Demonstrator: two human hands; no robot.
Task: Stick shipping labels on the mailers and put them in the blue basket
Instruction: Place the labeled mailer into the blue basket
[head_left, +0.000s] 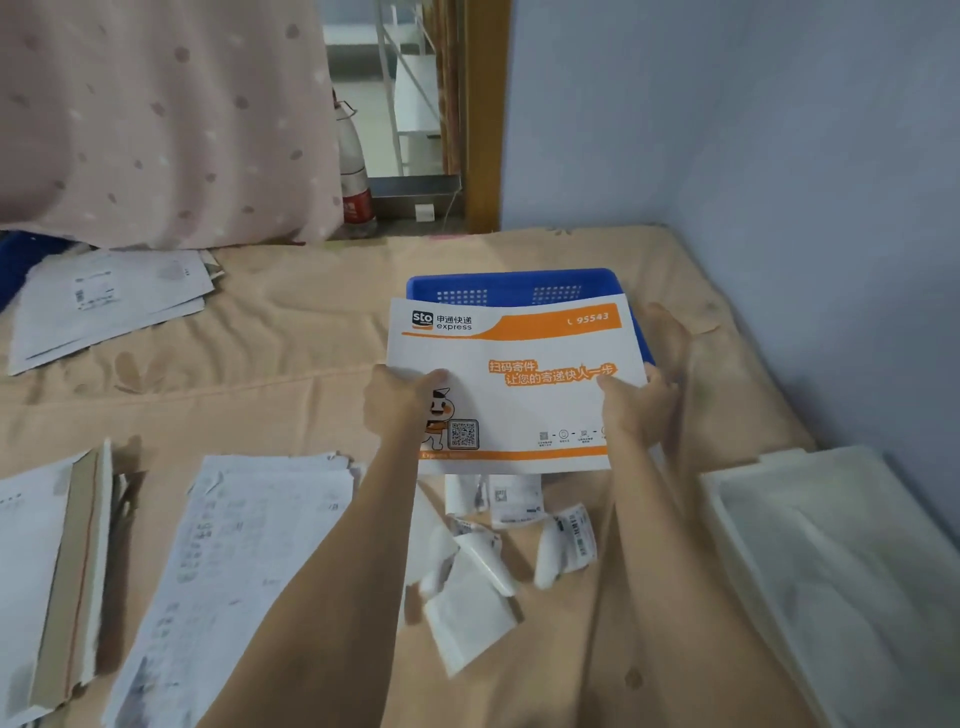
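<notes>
Both hands on one white-and-orange mailer (511, 384), held flat above the bed (291, 332), far edge over the near rim of the blue basket (511, 283). Left hand (397, 402) gripping the left edge, thumb on top, fingers hidden beneath. Right hand (636, 408) gripping the right edge the same way, fingers likewise out of sight. Basket mostly covered by the mailer; contents not visible. Loose curled label backings (483, 561) scattered on the bed below the mailer, print too small to read. Stack of label sheets (234, 571) near left, blurred. Envelope stack (52, 561) cut off at the left edge. More mailers (109, 301) far left. White tray (852, 571) near right, cut off by the frame. Bare foot (670, 338) right of the basket.
</notes>
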